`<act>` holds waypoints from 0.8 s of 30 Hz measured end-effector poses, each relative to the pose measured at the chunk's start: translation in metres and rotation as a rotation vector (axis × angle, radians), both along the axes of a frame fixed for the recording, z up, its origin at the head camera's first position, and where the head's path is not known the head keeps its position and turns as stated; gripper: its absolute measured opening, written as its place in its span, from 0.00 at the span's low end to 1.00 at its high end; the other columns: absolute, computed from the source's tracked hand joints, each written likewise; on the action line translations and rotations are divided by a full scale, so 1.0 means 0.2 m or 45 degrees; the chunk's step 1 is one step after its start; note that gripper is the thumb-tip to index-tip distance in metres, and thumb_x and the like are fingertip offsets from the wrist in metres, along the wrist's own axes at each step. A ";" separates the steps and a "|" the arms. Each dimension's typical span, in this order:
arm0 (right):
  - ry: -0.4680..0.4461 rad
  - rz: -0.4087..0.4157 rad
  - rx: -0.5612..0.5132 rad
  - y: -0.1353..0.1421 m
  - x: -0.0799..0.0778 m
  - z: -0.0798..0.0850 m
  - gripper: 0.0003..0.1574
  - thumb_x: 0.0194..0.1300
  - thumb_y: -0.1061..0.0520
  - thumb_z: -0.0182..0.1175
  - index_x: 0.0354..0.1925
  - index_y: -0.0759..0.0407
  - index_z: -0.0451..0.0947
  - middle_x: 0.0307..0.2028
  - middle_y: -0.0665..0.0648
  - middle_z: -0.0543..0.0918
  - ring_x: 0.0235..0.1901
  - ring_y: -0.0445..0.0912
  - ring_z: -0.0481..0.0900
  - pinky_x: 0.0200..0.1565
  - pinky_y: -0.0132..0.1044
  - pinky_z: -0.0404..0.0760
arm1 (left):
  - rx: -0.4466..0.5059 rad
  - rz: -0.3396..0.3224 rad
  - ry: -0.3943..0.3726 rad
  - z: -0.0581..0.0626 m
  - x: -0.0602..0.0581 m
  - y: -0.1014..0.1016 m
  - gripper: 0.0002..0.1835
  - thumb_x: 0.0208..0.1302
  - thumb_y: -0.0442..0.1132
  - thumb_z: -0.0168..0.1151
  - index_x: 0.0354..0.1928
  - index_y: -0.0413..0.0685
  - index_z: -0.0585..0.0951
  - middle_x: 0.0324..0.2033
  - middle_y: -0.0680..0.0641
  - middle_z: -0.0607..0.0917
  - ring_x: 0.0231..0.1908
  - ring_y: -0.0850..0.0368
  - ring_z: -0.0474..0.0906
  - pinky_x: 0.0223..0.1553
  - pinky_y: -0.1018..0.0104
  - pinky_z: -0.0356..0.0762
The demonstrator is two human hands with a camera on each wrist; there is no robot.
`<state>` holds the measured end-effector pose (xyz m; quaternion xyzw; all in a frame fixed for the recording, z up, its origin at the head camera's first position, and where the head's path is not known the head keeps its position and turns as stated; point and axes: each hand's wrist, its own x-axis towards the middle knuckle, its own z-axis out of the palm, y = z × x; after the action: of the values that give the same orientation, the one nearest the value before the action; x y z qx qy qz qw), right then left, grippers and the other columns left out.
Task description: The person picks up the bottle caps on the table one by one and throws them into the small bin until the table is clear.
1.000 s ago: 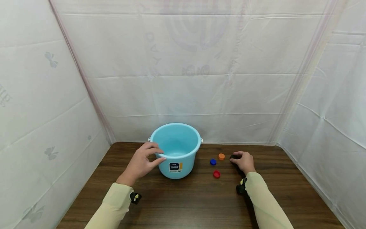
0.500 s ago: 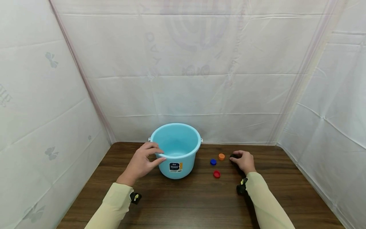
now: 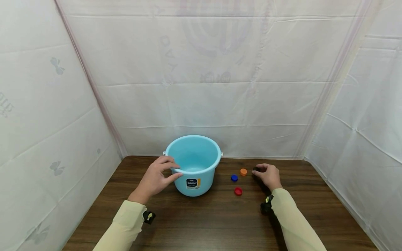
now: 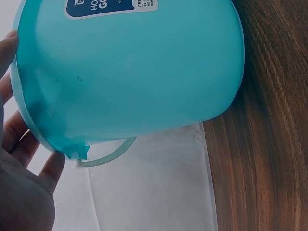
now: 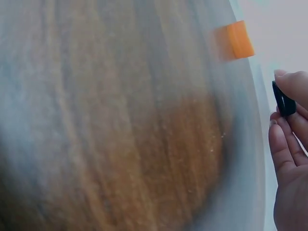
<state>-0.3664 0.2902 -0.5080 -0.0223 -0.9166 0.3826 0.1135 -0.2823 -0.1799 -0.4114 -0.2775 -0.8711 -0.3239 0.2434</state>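
A light-blue bucket (image 3: 194, 181) with a label on its front stands upright at the back of the table. My left hand (image 3: 154, 179) grips its near-left rim, thumb outside and fingertips over the inside edge; in the left wrist view the fingers (image 4: 14, 132) lie along that rim. To the right, my right hand (image 3: 268, 176) pinches a small black cap (image 5: 285, 102) between thumb and fingertips, low over the table. Left of that hand lie an orange cap (image 3: 243, 172), a blue cap (image 3: 234, 178) and a red cap (image 3: 238, 191), the red one with its hollow side up.
The brown wood-grain table (image 3: 201, 226) is bounded behind by a white cloth wall (image 3: 201, 87), with more cloth on both sides. The bucket's handle (image 4: 110, 156) hangs at its far side. A dark strap with a small device (image 3: 149, 217) sits on each wrist.
My right hand has risen and shifted back very slightly with the black cap. The left hand, bucket and other caps stay where they were.
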 end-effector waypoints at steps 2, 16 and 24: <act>0.011 0.012 -0.004 0.00 0.00 0.01 0.25 0.63 0.49 0.74 0.54 0.61 0.86 0.54 0.68 0.86 0.56 0.64 0.82 0.57 0.58 0.81 | -0.002 0.000 0.004 0.00 0.00 0.00 0.10 0.56 0.46 0.80 0.40 0.57 0.90 0.46 0.55 0.84 0.50 0.57 0.77 0.54 0.49 0.85; 0.086 0.099 -0.038 -0.03 0.04 0.10 0.27 0.63 0.45 0.74 0.54 0.59 0.86 0.49 0.63 0.88 0.48 0.56 0.86 0.49 0.50 0.87 | -0.006 -0.003 0.021 -0.01 0.00 0.00 0.11 0.55 0.46 0.80 0.40 0.55 0.90 0.46 0.54 0.84 0.50 0.57 0.77 0.54 0.49 0.85; 0.164 0.152 -0.046 -0.08 0.07 0.17 0.26 0.60 0.44 0.76 0.52 0.56 0.88 0.47 0.59 0.89 0.44 0.51 0.86 0.44 0.43 0.87 | -0.003 -0.003 0.015 -0.01 0.00 0.00 0.11 0.55 0.46 0.80 0.40 0.55 0.90 0.46 0.55 0.84 0.50 0.57 0.78 0.55 0.49 0.84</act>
<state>-0.3534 0.2749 -0.4735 0.0551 -0.9001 0.4057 0.1487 -0.2824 -0.1802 -0.4126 -0.2807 -0.8697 -0.3214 0.2480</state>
